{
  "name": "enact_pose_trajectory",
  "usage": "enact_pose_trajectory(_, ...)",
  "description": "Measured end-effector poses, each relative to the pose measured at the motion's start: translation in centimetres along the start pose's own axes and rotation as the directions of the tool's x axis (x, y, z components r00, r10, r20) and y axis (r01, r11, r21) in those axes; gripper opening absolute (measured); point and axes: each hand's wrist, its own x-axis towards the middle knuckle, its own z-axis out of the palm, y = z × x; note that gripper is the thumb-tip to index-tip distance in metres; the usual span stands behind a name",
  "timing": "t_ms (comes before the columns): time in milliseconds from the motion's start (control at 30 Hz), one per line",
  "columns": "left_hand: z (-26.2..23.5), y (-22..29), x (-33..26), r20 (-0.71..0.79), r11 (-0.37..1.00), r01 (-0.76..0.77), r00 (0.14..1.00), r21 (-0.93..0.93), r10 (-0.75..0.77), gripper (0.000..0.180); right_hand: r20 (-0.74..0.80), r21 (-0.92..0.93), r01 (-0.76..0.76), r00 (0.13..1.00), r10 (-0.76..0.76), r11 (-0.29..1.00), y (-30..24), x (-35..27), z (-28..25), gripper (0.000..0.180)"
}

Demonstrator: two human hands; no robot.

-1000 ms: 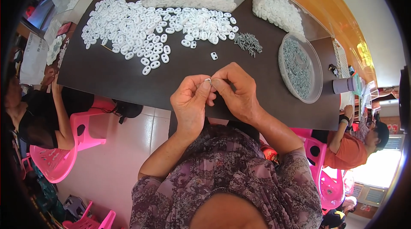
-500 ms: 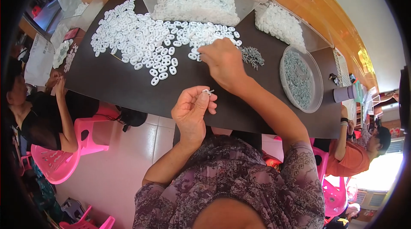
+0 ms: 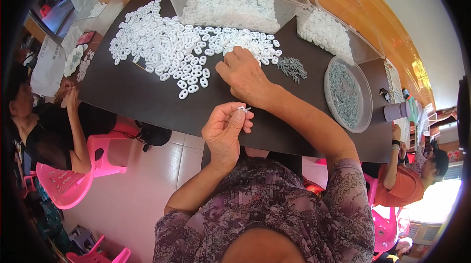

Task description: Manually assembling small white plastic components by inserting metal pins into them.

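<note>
Between the thumb and fingers of my left hand point(image 3: 223, 133) is a small white plastic piece point(image 3: 242, 109), with a short grey screw-like pin sticking out to the right. My right hand point(image 3: 248, 80) is curled at the near edge of the heap of white oval two-hole pieces point(image 3: 157, 42). Its fingertips point down and are mostly hidden, so what they hold does not show. To its right lies a small pile of grey screw-like pins point(image 3: 292, 69).
A round clear tray point(image 3: 365, 108) of grey pins stands on the dark table point(image 3: 147, 98) at the right. Clear bins point(image 3: 289, 5) of white pieces line the back. A purple cup point(image 3: 395, 111) is far right. People sit at both sides, one on a pink chair point(image 3: 64, 187).
My right hand has drawn slightly left and nearer, its fingers more curled over the pieces. The left hand keeps its pinch. The whole view has shifted a little.
</note>
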Motion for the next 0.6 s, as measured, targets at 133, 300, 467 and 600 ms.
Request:
enact_pose_trajectory(133, -0.1, -0.2, 0.0, 0.009, 1.0, 0.0, 1.0, 0.002, 0.0, 0.015, 0.011, 0.062, -0.032, 0.999, 0.032, 0.998, 0.3, 0.0, -0.1, 0.014)
enact_pose_trajectory(300, 0.0, -0.2, -0.2, 0.011, 1.0, 0.007, 1.0, 0.016, -0.007, 0.015, 0.014, 0.161, -0.071, 0.997, 0.069, 0.984, 0.4, -0.2, -0.8, 0.014)
enact_pose_trajectory(467, 0.0, -0.1, -0.1, -0.001, 1.0, 0.003, 1.0, 0.022, -0.003, 0.016, 0.072, 0.431, -0.335, 0.939, 0.338, 0.838, -0.6, -1.9, -4.2, 0.014)
enact_pose_trajectory(600, 0.4, 0.2, 0.1, 0.009, 1.0, 0.016, 1.0, 0.004, -0.016, 0.018, 0.306, 0.759, -0.555, 0.767, 0.564, 0.341, -0.5, -4.4, -6.1, 0.014)
